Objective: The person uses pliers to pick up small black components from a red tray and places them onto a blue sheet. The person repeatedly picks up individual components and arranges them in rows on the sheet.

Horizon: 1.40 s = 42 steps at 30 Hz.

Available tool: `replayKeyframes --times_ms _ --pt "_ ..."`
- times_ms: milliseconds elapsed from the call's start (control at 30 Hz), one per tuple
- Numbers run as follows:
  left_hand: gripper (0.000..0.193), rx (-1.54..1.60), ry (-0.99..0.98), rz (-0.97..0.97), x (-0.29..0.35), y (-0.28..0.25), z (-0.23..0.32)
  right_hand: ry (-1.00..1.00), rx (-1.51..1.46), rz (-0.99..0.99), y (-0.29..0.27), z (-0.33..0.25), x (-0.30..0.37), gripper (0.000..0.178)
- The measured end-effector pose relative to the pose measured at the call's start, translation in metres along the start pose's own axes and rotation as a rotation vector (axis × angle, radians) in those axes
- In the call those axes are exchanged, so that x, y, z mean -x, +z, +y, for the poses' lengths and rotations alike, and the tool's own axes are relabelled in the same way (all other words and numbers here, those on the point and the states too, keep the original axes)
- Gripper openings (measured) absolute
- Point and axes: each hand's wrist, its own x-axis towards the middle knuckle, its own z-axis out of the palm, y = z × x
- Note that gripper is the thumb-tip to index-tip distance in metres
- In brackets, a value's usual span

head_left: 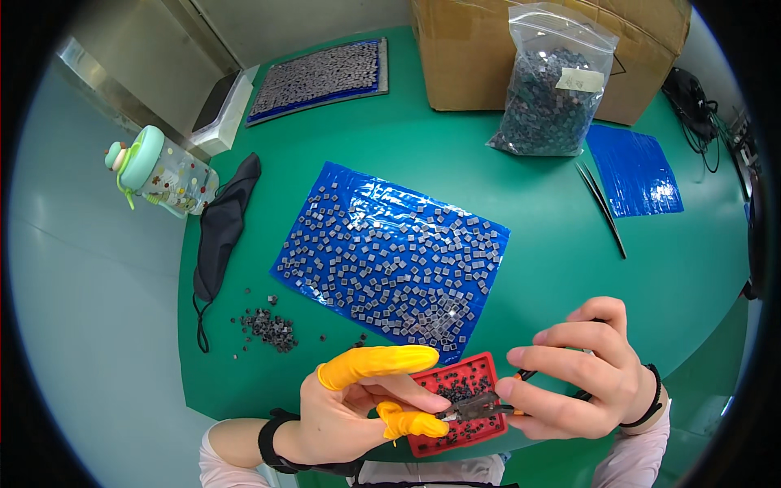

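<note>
"What are the hands doing?"

"The right hand point(582, 382) is wrapped round a dark-headed hand tool with black and orange handles point(478, 405). The left hand point(338, 416), yellow rubber covers on two digits, has its fingertips pinched together on a small pale piece point(448, 416) at the tool's tip — too small to identify."

"Where's that?"

"Over a red rectangular tray point(455, 366) scattered with tiny black bits, at the near edge of the smooth green surface point(553, 244)."

"And the rest of the surface?"

"A glossy blue plastic sheet point(358, 187) lies in the middle, dotted with small grey squares point(447, 321). Left of it are a loose dark heap of pieces point(275, 329), a long black cloth item with a loop point(220, 236) and a clear bottle with a mint-green lid point(175, 175)."

"Farther back?"

"A clear zip bag full of dark pieces point(549, 98) stands before a brown cardboard box point(464, 57). Slim black tweezers point(602, 210) lie beside a smaller blue sheet point(639, 175) — black cables point(700, 122) beyond, at the right. A pale wall point(301, 16) rises behind."
</note>
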Motion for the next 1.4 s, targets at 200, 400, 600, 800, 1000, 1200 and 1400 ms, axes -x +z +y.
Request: replayKeyframes --times_ms 200,400,600,800,1000,1200,1400 --pt "0.057 0.023 -0.007 -0.037 -0.001 0.0 0.002 -0.004 -0.004 -0.008 -0.002 -0.001 0.001 0.026" --pt "0.044 0.137 -0.233 0.111 -0.004 0.01 0.008 -0.017 0.027 -0.024 -0.009 -0.002 0.005 0.024" --pt "0.02 -0.087 -0.187 -0.069 -0.006 0.0 0.003 0.0 0.009 -0.027 -0.007 -0.002 0.006 0.024" --pt "0.018 0.236 -0.269 -0.243 0.003 -0.005 -0.006 -0.006 0.02 -0.005 -0.005 -0.007 0.002 0.025" --pt "0.012 0.275 -0.309 -0.447 0.001 -0.009 -0.007 -0.044 -0.008 -0.004 -0.004 -0.008 0.003 0.023" --pt "0.019 0.24 -0.445 -0.596 -0.003 -0.014 -0.006 -0.077 -0.027 -0.005 -0.004 -0.007 0.004 0.023" --pt "0.022 0.179 -0.419 -0.474 -0.008 -0.011 -0.002 -0.021 -0.005 0.015 -0.006 -0.008 0.004 0.024"
